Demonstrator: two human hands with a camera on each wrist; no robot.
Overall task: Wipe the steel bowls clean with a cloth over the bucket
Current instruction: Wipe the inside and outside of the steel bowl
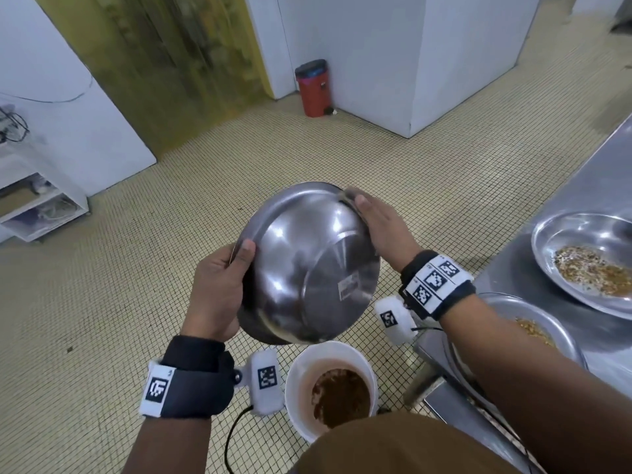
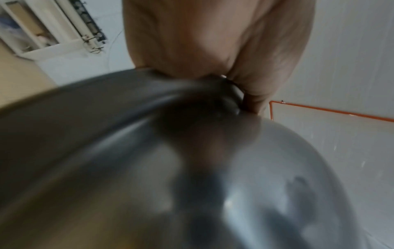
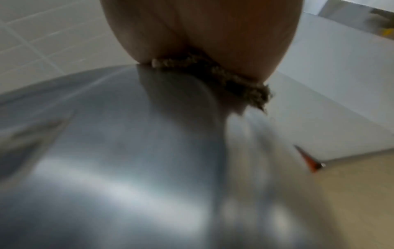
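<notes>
A steel bowl [image 1: 307, 261] is held tilted in the air with its underside toward me, directly above a white bucket [image 1: 290, 405] holding brown waste. My left hand [image 1: 219, 278] grips the bowl's left rim, thumb on the outside. My right hand [image 1: 379, 224] lies over the upper right rim and holds a brownish cloth [image 1: 349, 195] against it; its fingertips are hidden behind the bowl. In the right wrist view the cloth [image 3: 213, 72] is squeezed between the palm [image 3: 202, 30] and the bowl [image 3: 127, 151]. The left wrist view shows the hand [image 2: 213, 42] clasping the rim of the bowl [image 2: 149, 168].
A steel counter [image 1: 598, 172] runs along the right, carrying a bowl with crumbs [image 1: 547, 227] and a second soiled bowl [image 1: 506, 302] partly under my right forearm. A red pedal bin [image 1: 313, 87] stands by the far wall, a white shelf unit [image 1: 34, 206] at left. The floor is tiled.
</notes>
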